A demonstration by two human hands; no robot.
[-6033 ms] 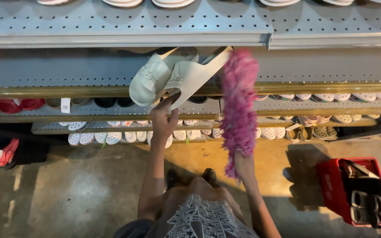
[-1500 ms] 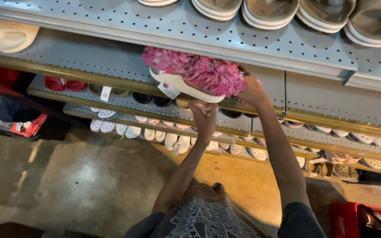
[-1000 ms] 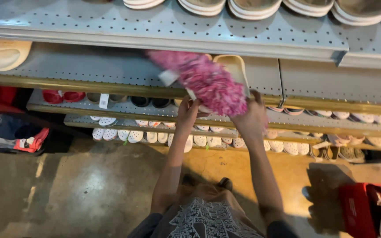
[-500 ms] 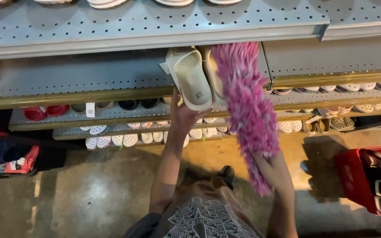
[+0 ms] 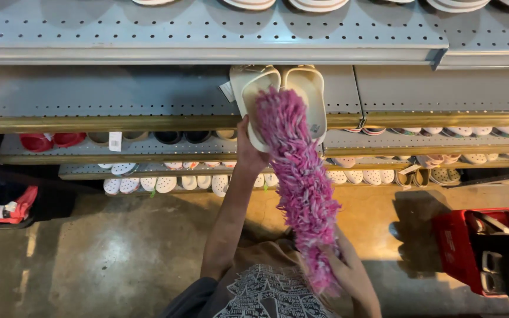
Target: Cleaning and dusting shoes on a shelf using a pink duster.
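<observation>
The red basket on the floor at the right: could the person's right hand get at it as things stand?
Probably not straight away. The right hand is full, gripping the pink fluffy duster, and the red basket sits low on the floor, off to the side.

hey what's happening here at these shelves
A person stands at metal shoe shelves. The left hand holds a pair of cream slides at the shelf edge, soles outward. The right hand grips a fluffy pink duster, whose head lies across the slides. More shoes line the lower shelves, and a red basket sits on the floor.
</observation>
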